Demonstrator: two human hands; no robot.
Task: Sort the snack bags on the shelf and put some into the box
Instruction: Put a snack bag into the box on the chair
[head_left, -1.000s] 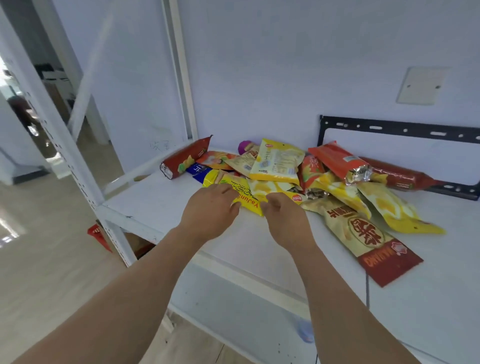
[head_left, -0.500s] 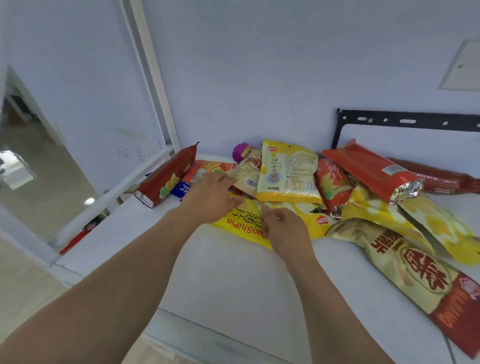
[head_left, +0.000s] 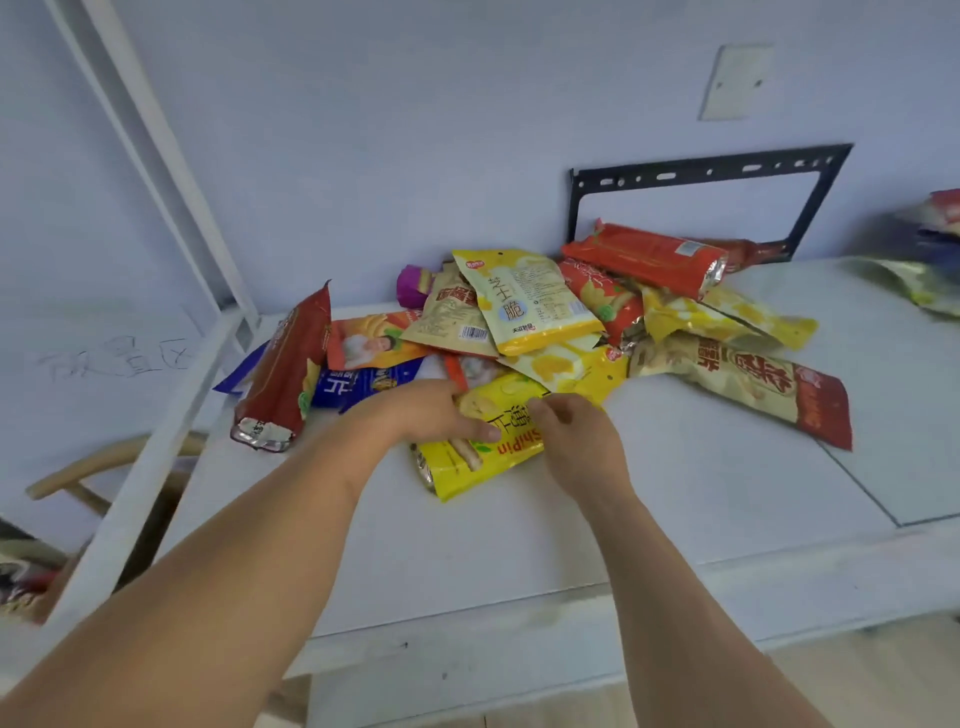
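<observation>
Yellow bag (head_left: 480, 441) long axis 7-to-1 o'clock; left hand (head_left: 431, 410), right hand (head_left: 574, 436) grips pinching it; now dragged clear of pile (head_left: 545, 322).

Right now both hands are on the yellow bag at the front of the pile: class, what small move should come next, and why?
Probably draw the yellow bag toward the shelf's front edge. The left hand and right hand both hold it, but its far end is tucked under another yellow bag, so lifting it straight up might disturb the pile.
</observation>
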